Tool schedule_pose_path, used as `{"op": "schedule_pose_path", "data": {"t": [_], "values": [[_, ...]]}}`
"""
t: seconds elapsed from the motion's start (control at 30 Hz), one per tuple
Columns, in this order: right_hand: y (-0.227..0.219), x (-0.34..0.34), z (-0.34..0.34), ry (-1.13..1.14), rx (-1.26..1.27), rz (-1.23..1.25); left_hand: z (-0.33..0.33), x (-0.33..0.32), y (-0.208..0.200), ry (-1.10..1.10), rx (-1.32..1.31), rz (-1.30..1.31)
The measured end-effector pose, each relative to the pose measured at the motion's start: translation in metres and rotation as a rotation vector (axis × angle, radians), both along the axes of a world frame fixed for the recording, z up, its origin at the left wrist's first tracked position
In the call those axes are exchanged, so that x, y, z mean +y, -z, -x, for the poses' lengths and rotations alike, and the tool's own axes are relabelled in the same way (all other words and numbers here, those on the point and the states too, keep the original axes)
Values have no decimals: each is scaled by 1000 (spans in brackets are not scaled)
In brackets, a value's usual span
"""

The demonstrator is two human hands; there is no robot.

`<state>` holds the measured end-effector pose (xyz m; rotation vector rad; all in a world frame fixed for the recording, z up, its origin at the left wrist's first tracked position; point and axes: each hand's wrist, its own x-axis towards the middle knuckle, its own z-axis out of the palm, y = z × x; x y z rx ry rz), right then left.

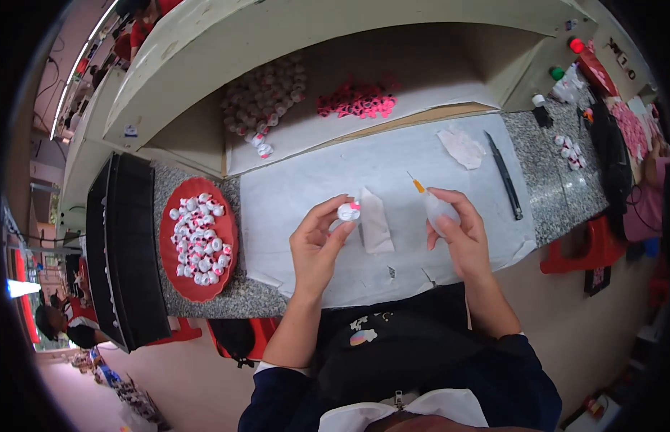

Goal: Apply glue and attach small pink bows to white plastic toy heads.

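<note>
Left hand (pixel 317 248) pinches a small round white piece with a pink spot (pixel 349 211) between thumb and fingertips, above the white paper sheet (pixel 306 180) covering the speckled grey worktop (pixel 558 187). Right hand (pixel 461 234) grips a translucent squeeze bottle with an orange needle tip (pixel 430 201), its tip pointing up and left. A folded white cloth (pixel 376 223) lies between the hands; an oval red tray (pixel 178 277) of similar pieces sits at left.

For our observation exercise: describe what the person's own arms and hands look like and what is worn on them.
Both hands, left and right, are bare: no gloves, and no rings or watch show. The forearms are bare too. Dark navy sleeves are pushed up near the elbows, with a white cuff edge showing on the left arm.
</note>
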<state>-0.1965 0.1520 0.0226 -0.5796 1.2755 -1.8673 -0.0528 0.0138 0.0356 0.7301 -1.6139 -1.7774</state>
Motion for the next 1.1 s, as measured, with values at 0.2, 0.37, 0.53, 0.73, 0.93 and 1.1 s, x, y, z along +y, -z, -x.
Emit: {"op": "schedule_pose_path", "data": {"t": [0.2,0.37,0.53,0.73,0.93,1.1], "values": [[-14,-28,-14,106,244,204,-15,-9,14,-61,179,-86],[-34,-58,-38,135,76,284,-27,-12,21,-101,225,-115],[-15,-60,-45,159,698,462,-33,-14,29,-101,306,-180],[-14,-63,-53,123,810,453,-35,-15,29,-97,324,-199],[-13,-64,-54,118,821,435,-35,-15,29,-99,328,-219],[-13,-64,-55,116,816,440,-35,-15,28,-89,326,-226]]}}
